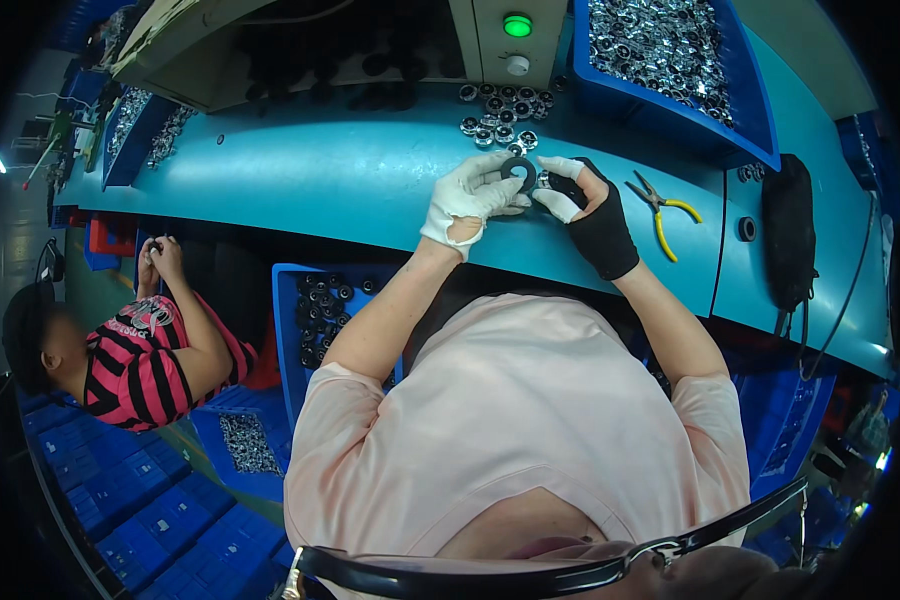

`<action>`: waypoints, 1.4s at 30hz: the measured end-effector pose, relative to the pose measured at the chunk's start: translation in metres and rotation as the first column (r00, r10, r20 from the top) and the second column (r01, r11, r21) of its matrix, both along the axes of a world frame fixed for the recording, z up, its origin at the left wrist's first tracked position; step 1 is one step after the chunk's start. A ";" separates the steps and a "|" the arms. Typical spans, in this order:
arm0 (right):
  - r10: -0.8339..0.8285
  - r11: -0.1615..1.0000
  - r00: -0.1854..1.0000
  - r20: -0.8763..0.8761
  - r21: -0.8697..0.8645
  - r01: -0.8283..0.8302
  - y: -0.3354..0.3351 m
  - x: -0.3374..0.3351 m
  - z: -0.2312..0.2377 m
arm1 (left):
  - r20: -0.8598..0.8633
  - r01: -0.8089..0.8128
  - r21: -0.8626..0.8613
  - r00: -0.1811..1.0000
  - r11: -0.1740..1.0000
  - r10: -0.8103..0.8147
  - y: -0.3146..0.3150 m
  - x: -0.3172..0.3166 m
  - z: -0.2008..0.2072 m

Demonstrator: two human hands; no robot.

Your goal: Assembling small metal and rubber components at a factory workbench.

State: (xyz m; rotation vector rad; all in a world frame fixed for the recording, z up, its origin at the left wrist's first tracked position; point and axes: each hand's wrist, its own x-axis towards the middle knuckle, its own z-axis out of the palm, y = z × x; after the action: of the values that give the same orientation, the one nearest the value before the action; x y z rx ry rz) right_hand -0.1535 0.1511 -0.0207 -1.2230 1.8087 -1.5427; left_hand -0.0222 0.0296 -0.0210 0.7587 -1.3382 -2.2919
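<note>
My left hand point(464, 203), in a white glove with a torn opening near the wrist, is closed on a black rubber ring point(508, 173). Close against the ring is my right hand point(598, 222), in a black fingerless glove with white-covered fingertips. It pinches a small part with a silver edge point(543, 180), mostly hidden by the fingers. Just beyond my hands, several silver-and-black wheel-like pieces point(505, 116) lie grouped on the blue-green bench point(370, 170). Yellow-handled pliers point(660, 214) rest with open jaws to the right of my right hand.
A large blue bin point(760, 125) of shiny round parts stands at the far right. Ahead is a machine housing with a lit green button point(517, 25). A black ring point(747, 229) and a black pouch point(790, 230) lie rightward. A co-worker point(160, 350) sits left, near a blue crate point(288, 310).
</note>
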 end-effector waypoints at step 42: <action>-0.019 0.999 0.997 0.069 0.030 0.017 0.001 0.006 0.001 | -0.542 0.492 0.595 0.830 0.636 -0.134 -0.018 0.016 -0.007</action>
State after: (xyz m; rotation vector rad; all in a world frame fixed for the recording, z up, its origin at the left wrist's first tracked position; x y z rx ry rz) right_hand -0.1470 0.1520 -0.0192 -1.1289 1.7964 -1.5436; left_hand -0.0063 0.0120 -0.0279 0.1122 -0.3248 -3.0721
